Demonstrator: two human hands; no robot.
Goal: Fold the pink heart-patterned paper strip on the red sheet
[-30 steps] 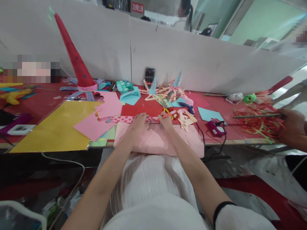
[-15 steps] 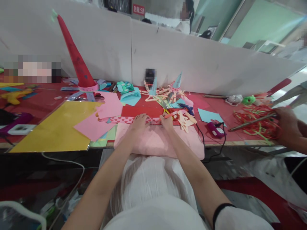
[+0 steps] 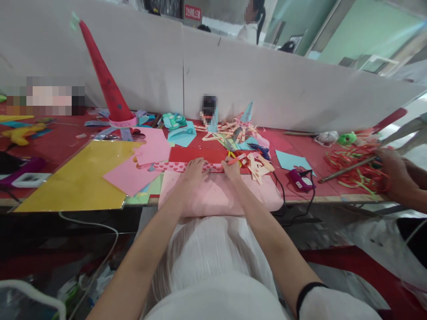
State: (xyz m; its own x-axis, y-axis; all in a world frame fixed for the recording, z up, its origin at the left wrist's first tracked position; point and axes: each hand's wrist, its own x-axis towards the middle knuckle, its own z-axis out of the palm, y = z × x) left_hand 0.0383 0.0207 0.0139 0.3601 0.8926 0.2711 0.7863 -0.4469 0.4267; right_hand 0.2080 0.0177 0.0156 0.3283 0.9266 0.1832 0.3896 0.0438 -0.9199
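A pink strip with red hearts (image 3: 170, 166) lies along the front edge of a red sheet (image 3: 196, 154). My left hand (image 3: 195, 169) presses down on the strip with its fingers laid over it. Close to the strip's right end is my right hand (image 3: 231, 168), its fingers closed round a slim orange pen-like stick (image 3: 237, 159). The stick's tip is hidden by the fingers. Yellow-handled scissors (image 3: 240, 155) lie just beyond that hand. A folded pink cloth (image 3: 213, 193) hangs over the table edge beneath my wrists.
Pink paper (image 3: 133, 175) and a yellow sheet (image 3: 80, 178) lie left, below a tall red cone hat (image 3: 105, 82). Cut paper strips (image 3: 258, 166) and a purple box with a cord (image 3: 300, 180) are right. Farther right, another person's hand (image 3: 396, 175) holds a stick over red ribbons (image 3: 356, 166).
My hands stay almost in place, with only slight shifts of the right fingers. At right, the other person's hand has moved a little left and its stick has tilted.
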